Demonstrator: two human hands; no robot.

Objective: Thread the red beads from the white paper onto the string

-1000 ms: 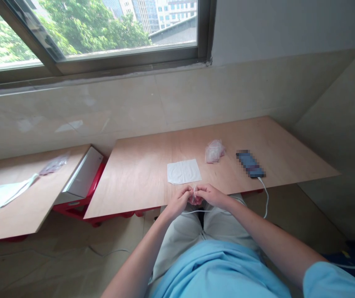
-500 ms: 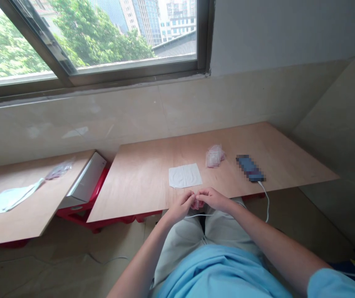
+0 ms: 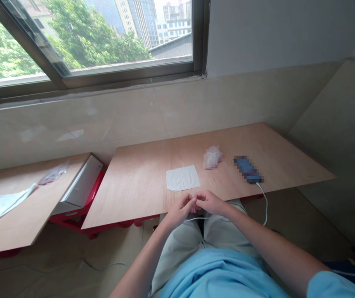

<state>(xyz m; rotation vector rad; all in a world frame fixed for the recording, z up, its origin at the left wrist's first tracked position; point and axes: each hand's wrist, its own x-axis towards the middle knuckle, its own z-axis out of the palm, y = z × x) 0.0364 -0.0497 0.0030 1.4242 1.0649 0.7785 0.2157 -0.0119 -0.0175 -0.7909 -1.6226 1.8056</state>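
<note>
My left hand (image 3: 181, 210) and my right hand (image 3: 211, 203) meet at the table's front edge, above my lap. Their fingers are closed in a pinch on a small pinkish clear plastic bag (image 3: 193, 209), most of which the fingers hide. Just beyond them a white square cloth or tissue (image 3: 183, 178) lies flat on the wooden tabletop (image 3: 140, 178). Farther back and to the right is a loose pile of small clear plastic bags (image 3: 212, 158) with a pink tint.
A phone (image 3: 248, 169) lies on the right, its white cable (image 3: 266, 205) hanging over the front edge. On the left, a second board (image 3: 6, 236) carries light blue sheets (image 3: 5, 203) and clear plastic packaging (image 3: 53, 173). Between the boards stand a white box (image 3: 82, 184) and a red stool (image 3: 87, 223).
The view has shifted slightly. Both hands stay together; the fingertips have drawn closer, and less of the pinkish bag shows between them.
</note>
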